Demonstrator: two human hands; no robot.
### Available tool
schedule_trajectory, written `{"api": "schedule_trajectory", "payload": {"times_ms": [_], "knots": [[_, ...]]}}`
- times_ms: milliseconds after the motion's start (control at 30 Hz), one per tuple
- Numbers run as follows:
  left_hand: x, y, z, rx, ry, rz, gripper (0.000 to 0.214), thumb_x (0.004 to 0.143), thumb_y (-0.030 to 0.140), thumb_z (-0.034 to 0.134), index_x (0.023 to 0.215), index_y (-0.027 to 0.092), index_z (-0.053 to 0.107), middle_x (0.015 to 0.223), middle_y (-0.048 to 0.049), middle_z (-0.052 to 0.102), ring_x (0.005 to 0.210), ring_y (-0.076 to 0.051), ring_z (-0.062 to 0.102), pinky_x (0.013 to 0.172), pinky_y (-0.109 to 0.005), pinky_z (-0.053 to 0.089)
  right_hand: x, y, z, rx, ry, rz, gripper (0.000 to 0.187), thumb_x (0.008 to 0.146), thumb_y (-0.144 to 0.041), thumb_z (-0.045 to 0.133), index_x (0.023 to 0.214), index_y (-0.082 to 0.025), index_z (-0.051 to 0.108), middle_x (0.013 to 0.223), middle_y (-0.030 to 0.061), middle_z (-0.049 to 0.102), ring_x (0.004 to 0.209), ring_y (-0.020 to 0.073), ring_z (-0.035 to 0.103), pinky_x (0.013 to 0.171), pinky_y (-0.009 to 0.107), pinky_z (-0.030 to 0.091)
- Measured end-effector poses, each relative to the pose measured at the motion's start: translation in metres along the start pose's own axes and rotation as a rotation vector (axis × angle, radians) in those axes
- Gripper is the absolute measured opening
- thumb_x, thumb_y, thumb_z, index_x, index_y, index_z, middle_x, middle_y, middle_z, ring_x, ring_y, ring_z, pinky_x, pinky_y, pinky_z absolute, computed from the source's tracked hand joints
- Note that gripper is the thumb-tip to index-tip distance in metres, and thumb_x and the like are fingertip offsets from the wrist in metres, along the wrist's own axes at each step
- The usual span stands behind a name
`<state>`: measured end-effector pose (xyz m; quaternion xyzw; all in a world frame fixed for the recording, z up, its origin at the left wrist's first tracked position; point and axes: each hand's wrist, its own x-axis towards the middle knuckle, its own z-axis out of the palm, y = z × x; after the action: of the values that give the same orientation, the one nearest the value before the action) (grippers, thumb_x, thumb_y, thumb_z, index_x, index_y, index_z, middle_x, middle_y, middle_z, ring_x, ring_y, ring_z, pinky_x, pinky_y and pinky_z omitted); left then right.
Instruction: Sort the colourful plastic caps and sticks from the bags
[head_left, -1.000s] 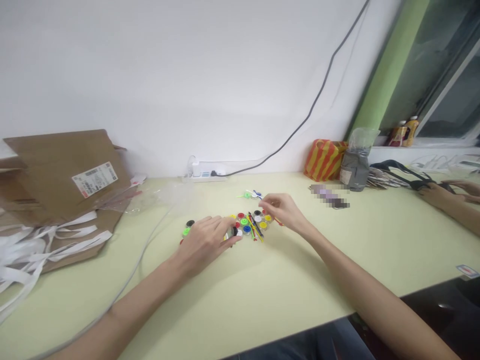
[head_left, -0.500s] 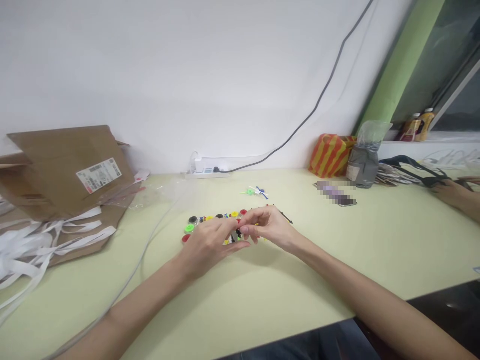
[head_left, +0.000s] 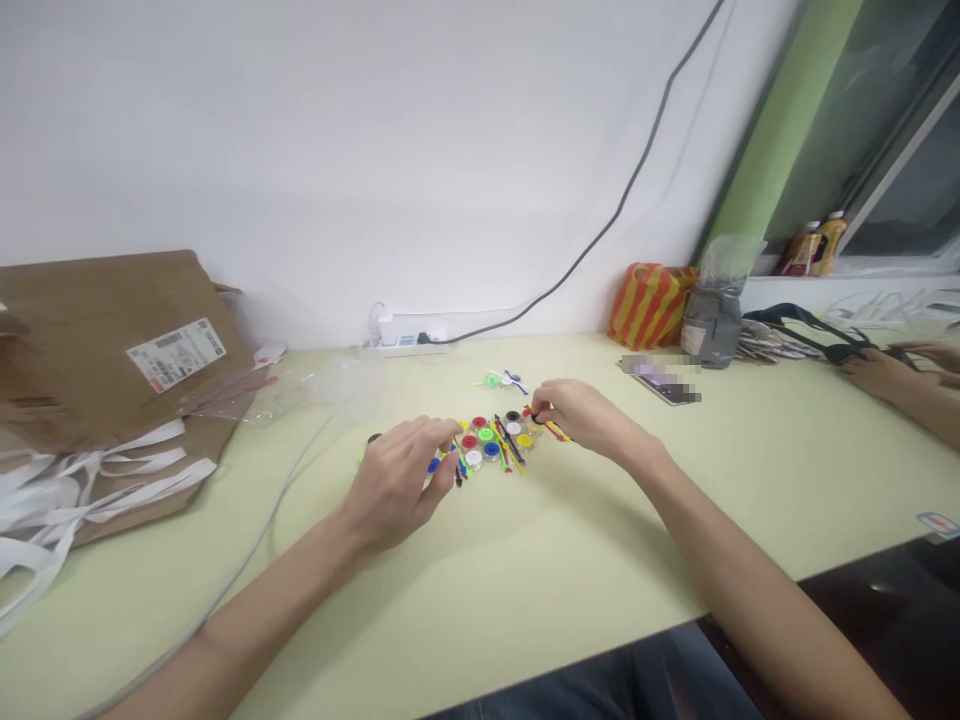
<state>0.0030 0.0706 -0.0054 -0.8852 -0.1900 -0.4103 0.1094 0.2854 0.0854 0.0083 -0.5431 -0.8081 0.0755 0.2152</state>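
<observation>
A cluster of small coloured round caps point(head_left: 491, 440) and thin coloured sticks point(head_left: 508, 452) lies on the pale yellow table point(head_left: 525, 580). My left hand point(head_left: 397, 478) rests over the left part of the cluster, fingers curled down onto the pieces; whether it grips one is hidden. My right hand point(head_left: 581, 415) sits at the cluster's right edge, thumb and fingers pinched on a small dark piece point(head_left: 537, 417). A separate small green, white and blue assembly point(head_left: 501, 380) lies farther back.
A brown cardboard box point(head_left: 127, 350) with white strips point(head_left: 82, 490) sits at the left. A white power strip point(head_left: 405, 340) is by the wall. An orange striped bag point(head_left: 649, 305), a grey pouch point(head_left: 712, 315) and another person's hands point(head_left: 892, 375) are at the right.
My right hand moved away from my left hand, back to the cluster's right edge. My left hand shifted slightly left, uncovering more caps.
</observation>
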Motion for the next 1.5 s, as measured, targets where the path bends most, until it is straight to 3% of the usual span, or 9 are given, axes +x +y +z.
{"api": "schedule_trajectory", "payload": {"times_ms": [133, 267, 700, 933, 1367, 1500], "knots": [[0.000, -0.001, 0.002, 0.002, -0.006, 0.018, 0.020, 0.092, 0.008, 0.048, 0.110, 0.018, 0.050, 0.080, -0.0030, 0.061, 0.068, -0.015, 0.057, 0.064, -0.027, 0.046, 0.000, 0.011, 0.005, -0.031, -0.250, 0.076, 0.018, 0.078, -0.005, 0.055, 0.079, -0.018, 0.067, 0.084, 0.0036, 0.070, 0.070, 0.0136, 0.058, 0.060, 0.024, 0.035], [0.000, -0.001, 0.004, 0.000, -0.017, 0.045, 0.022, 0.091, 0.005, 0.048, 0.109, 0.017, 0.051, 0.079, -0.0029, 0.061, 0.067, -0.015, 0.055, 0.063, -0.027, 0.044, 0.000, 0.008, 0.007, -0.011, -0.309, 0.073, 0.019, 0.075, -0.003, 0.054, 0.081, -0.017, 0.066, 0.082, 0.0028, 0.070, 0.069, 0.0133, 0.057, 0.060, 0.024, 0.034], [0.001, -0.001, 0.000, 0.009, 0.016, 0.085, 0.023, 0.089, 0.005, 0.045, 0.104, 0.017, 0.055, 0.071, -0.0017, 0.060, 0.060, -0.015, 0.052, 0.058, -0.027, 0.042, -0.002, 0.008, 0.008, 0.027, -0.264, 0.038, 0.017, 0.070, -0.004, 0.051, 0.068, -0.019, 0.044, 0.065, -0.0031, 0.049, 0.058, 0.0104, 0.036, 0.054, 0.025, 0.023], [0.001, 0.000, 0.000, 0.049, 0.002, 0.071, 0.022, 0.090, 0.007, 0.043, 0.104, 0.018, 0.055, 0.073, -0.0022, 0.062, 0.061, -0.015, 0.053, 0.058, -0.027, 0.041, -0.001, 0.011, 0.010, 0.140, -0.288, 0.051, 0.016, 0.069, -0.009, 0.056, 0.066, -0.019, 0.045, 0.065, -0.0042, 0.048, 0.060, 0.0112, 0.037, 0.055, 0.024, 0.025], [0.001, -0.001, 0.000, 0.085, -0.002, 0.066, 0.021, 0.090, 0.006, 0.045, 0.106, 0.016, 0.055, 0.075, -0.0030, 0.064, 0.064, -0.016, 0.055, 0.060, -0.028, 0.043, -0.005, 0.008, 0.006, 0.114, -0.273, 0.041, 0.016, 0.071, -0.011, 0.058, 0.068, -0.019, 0.045, 0.065, -0.0048, 0.049, 0.059, 0.0107, 0.038, 0.055, 0.025, 0.025], [0.000, -0.001, 0.001, 0.088, 0.001, 0.060, 0.022, 0.091, 0.007, 0.044, 0.107, 0.017, 0.055, 0.076, -0.0026, 0.063, 0.064, -0.016, 0.055, 0.060, -0.028, 0.043, 0.003, 0.005, 0.009, 0.148, -0.103, 0.039, 0.003, 0.084, -0.017, 0.052, 0.084, -0.020, 0.053, 0.076, -0.0013, 0.059, 0.062, 0.0125, 0.048, 0.059, 0.024, 0.033]]}}
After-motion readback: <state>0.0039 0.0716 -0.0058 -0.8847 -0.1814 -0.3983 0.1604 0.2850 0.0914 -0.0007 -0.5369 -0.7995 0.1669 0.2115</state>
